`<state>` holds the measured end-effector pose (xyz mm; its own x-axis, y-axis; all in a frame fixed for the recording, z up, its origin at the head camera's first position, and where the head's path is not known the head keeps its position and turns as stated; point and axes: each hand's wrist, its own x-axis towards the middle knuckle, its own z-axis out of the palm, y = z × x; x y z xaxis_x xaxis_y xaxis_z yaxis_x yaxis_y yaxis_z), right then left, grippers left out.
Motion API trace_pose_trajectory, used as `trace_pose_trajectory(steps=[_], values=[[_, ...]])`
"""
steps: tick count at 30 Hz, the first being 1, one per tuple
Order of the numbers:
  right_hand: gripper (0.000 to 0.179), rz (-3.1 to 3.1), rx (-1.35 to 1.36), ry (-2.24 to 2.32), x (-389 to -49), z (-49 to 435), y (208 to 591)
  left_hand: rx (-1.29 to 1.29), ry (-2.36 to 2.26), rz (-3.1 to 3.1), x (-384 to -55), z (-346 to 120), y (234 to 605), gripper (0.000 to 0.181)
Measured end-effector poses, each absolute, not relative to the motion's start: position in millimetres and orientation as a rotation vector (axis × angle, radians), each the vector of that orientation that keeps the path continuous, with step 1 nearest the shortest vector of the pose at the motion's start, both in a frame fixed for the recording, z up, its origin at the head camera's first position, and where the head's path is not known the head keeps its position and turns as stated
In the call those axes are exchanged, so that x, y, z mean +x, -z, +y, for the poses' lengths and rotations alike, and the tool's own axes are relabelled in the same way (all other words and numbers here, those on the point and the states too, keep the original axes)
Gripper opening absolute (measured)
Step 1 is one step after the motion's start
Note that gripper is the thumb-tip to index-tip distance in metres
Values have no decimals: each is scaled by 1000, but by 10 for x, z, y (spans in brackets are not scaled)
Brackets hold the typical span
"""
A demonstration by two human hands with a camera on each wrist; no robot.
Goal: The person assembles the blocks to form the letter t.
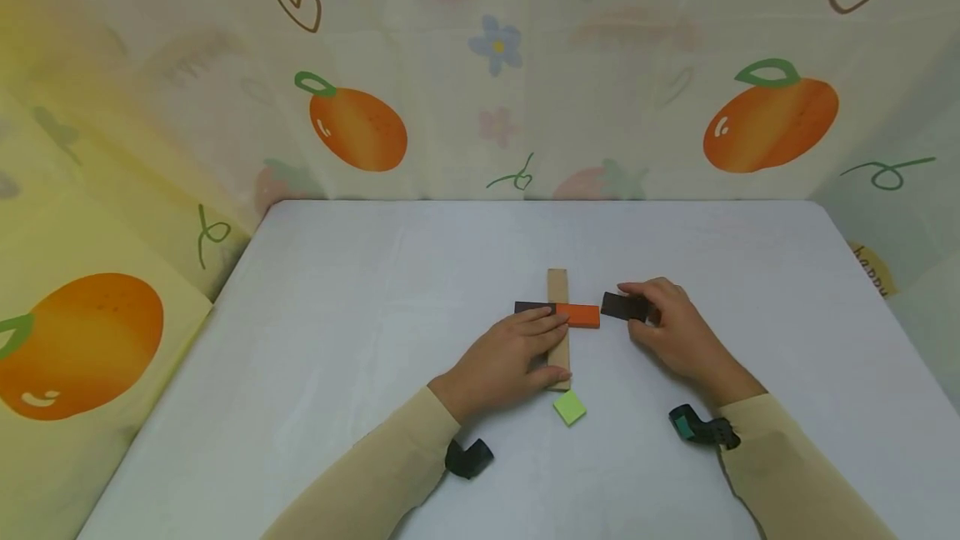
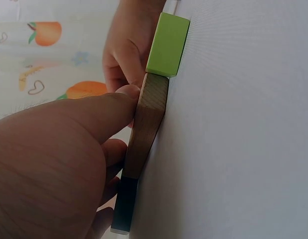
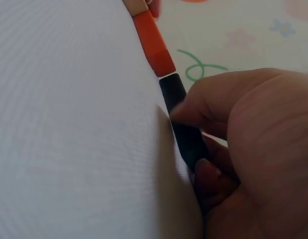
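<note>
A bare wooden strip (image 1: pixel 557 283) lies lengthwise on the table, with a black block (image 1: pixel 529 307) at its left side and an orange block (image 1: pixel 585 317) at its right. My left hand (image 1: pixel 510 359) rests over the strip, fingers stretched across it towards the orange block, thumb touching its near end. Between thumb and fingers, my right hand (image 1: pixel 681 340) pinches another black block (image 1: pixel 619 307), slightly tilted; in the right wrist view a thin gap parts this block (image 3: pixel 174 94) from the orange one (image 3: pixel 155 45). At the strip's near end sits a light green block (image 1: pixel 570 408), turned cornerwise.
The white table (image 1: pixel 375 273) ends in a straight back edge against a fruit-printed curtain (image 1: pixel 450 123). Black wrist devices (image 1: pixel 469 459) sit at both sleeve cuffs, close above the tabletop.
</note>
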<state>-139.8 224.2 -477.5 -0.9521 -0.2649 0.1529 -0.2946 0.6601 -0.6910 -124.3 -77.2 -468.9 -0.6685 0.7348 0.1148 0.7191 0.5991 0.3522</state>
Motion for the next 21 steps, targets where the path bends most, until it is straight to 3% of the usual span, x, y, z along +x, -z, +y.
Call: trace_pose_trajectory(steps=[6,21], values=[[37,-2832,476,-1192,-1386,2224,4759,1267,-581,2773,-1240,-771,4687,68],[37,-2830,435,-1277,-1325,2254,4768,1302,-595,2773,-1233,-783,4671,66]])
